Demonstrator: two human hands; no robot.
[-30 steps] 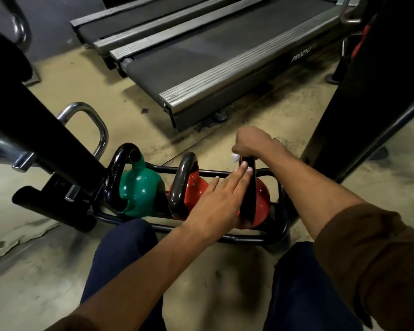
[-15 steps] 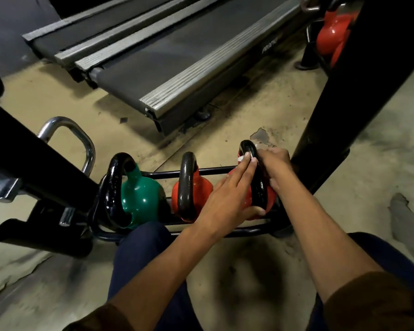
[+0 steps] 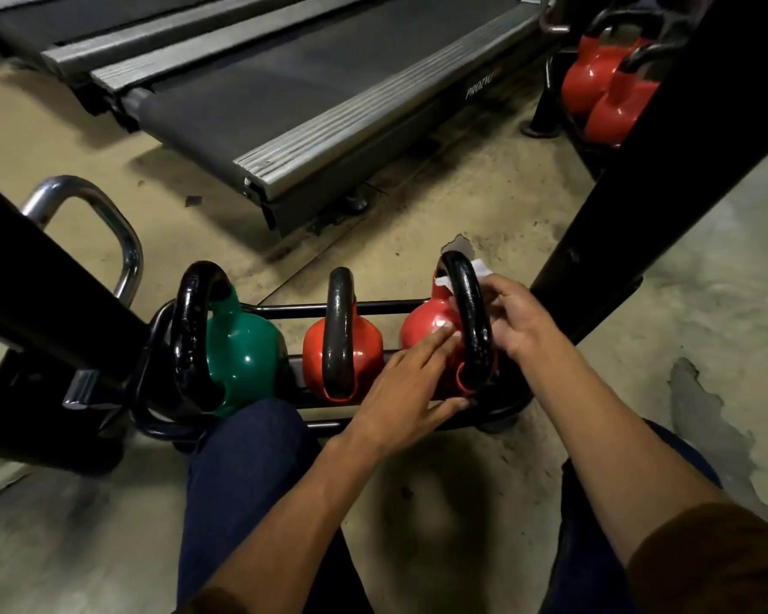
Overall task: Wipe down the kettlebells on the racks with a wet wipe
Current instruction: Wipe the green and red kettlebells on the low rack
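Note:
Three kettlebells stand in a low black rack (image 3: pixel 373 308) on the floor: a green one (image 3: pixel 240 347) at the left, a red one (image 3: pixel 364 347) in the middle and a red one (image 3: pixel 426 325) at the right, all with black handles. My right hand (image 3: pixel 517 319) presses a white wet wipe (image 3: pixel 479 270) against the right side of the right kettlebell's handle (image 3: pixel 468 312). My left hand (image 3: pixel 411 392) lies flat with fingers stretched against that kettlebell's left side, steadying it.
A treadmill deck (image 3: pixel 329 95) lies on the floor beyond the rack. A black slanted post (image 3: pixel 639 179) rises right of the rack, with two more red kettlebells (image 3: pixel 604 90) behind it. A black bar and chrome handle (image 3: pixel 107 223) cross the left. My knees are below.
My right hand with the wipe has slid from the top of the handle down its right side. My left hand has dropped lower against the kettlebell body. My view has moved closer.

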